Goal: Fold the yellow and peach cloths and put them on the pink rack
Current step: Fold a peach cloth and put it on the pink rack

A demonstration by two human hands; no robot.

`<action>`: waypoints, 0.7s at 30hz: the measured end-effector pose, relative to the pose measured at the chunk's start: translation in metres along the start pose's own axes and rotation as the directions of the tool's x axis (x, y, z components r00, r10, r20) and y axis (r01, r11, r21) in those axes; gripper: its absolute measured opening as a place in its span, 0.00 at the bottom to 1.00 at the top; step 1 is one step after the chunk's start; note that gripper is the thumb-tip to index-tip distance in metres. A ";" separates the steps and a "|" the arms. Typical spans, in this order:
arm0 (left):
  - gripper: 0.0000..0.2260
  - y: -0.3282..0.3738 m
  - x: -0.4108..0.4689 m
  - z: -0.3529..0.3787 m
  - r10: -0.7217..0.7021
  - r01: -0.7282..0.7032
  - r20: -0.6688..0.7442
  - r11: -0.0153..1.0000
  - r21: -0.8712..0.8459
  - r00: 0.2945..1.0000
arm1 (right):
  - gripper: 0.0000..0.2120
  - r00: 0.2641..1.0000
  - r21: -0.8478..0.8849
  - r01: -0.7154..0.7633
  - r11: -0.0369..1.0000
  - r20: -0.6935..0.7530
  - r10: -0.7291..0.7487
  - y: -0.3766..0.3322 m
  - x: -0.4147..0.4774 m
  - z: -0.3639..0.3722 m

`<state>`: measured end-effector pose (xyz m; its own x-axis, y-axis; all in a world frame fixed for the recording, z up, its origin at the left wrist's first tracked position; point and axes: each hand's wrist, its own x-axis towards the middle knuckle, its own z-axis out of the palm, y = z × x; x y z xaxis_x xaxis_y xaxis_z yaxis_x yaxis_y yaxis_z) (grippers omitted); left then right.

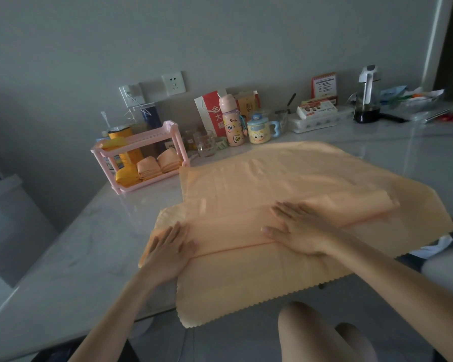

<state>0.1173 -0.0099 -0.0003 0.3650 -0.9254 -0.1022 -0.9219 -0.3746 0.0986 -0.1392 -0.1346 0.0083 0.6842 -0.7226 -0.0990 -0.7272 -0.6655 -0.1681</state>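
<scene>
Grey marble table (89, 231): pink rack (141, 134), lower shelf holding folded yellow cloth (126, 175) and folded peach cloths (149, 167); right of rack, glass (207, 143), pink bottle (230, 121); before rack, spread peach cloth (272, 178), left hand (168, 246) and right hand (298, 231) pressing it, fingers straight, gripping nothing.

The pink plastic drinking bottle with cartoon faces (232, 124) bears the word "Smile" in black script. The red and white paper bag (210, 111) behind it shows large white characters 金 and 大. Print on the red desk calendar (324, 85) is too small to read.
</scene>
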 end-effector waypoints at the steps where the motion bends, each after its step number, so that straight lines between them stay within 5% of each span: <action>1: 0.27 -0.003 0.000 0.000 -0.012 0.012 -0.004 1.000 0.004 1.000 | 0.51 1.000 0.004 -0.006 1.000 -0.004 0.006 0.003 -0.001 -0.001; 8: 0.27 -0.025 -0.002 0.002 -0.067 0.067 -0.038 0.998 -0.015 0.997 | 0.57 0.997 -0.004 -0.061 0.998 -0.042 0.060 0.030 -0.009 -0.002; 18: 0.27 -0.028 -0.002 0.003 -0.053 0.052 -0.048 0.998 -0.026 0.997 | 0.43 0.984 -0.002 -0.173 0.985 -0.030 0.173 0.073 -0.028 -0.007; 21: 0.27 -0.029 -0.002 0.002 -0.054 0.052 -0.049 0.998 -0.026 0.997 | 0.59 0.983 -0.017 -0.183 0.983 -0.022 0.183 0.083 -0.033 -0.010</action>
<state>0.1433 0.0029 -0.0052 0.4199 -0.9057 -0.0589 -0.8979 -0.4240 0.1184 -0.2226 -0.1675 0.0079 0.5383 -0.8361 -0.1062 -0.8411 -0.5249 -0.1305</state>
